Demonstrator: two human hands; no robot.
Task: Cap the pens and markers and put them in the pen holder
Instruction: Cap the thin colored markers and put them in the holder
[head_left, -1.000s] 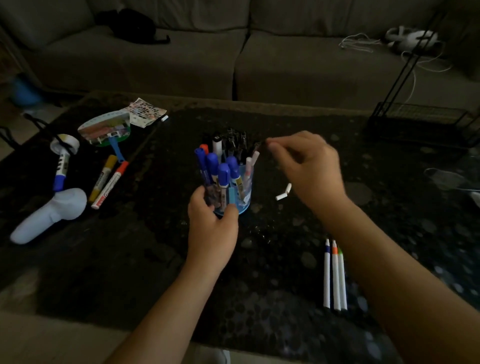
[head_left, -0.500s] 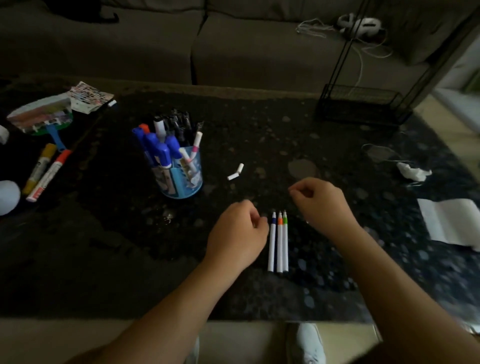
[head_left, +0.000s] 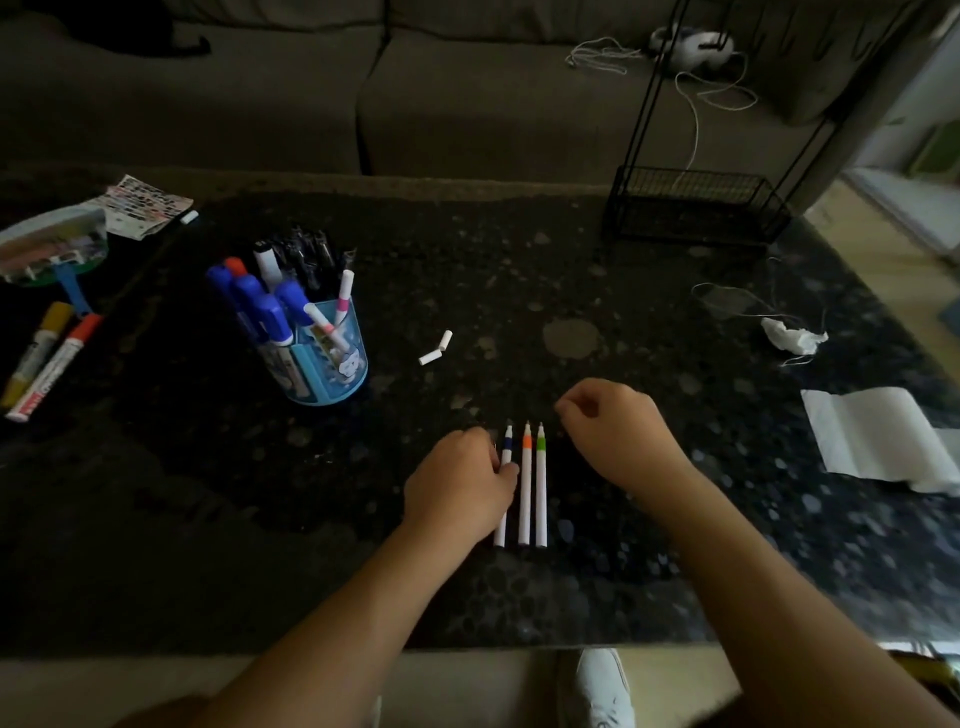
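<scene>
Three uncapped white pens lie side by side near the table's front edge, banded blue (head_left: 507, 442), orange (head_left: 526, 467) and green (head_left: 541, 467). My left hand (head_left: 457, 488) rests beside them, its thumb and fingertips closed on the blue-banded pen. To the right of the pen tips, my right hand (head_left: 618, 431) hovers with its fingers curled; nothing shows in it. Two small white caps (head_left: 436, 348) lie loose farther back. The blue pen holder (head_left: 332, 371) stands at the left, filled with several capped markers and pens.
A yellow marker (head_left: 36, 348) and a red marker (head_left: 52, 371) lie at the far left by a hand fan (head_left: 52, 244). White tissues (head_left: 878, 441) and a crumpled one (head_left: 792, 338) lie at the right. A black wire rack (head_left: 696, 208) stands at the back right, a sofa behind.
Both hands left the pen holder and came down to the three pens. My left hand has closed on the blue-banded pen, and the view has shifted right.
</scene>
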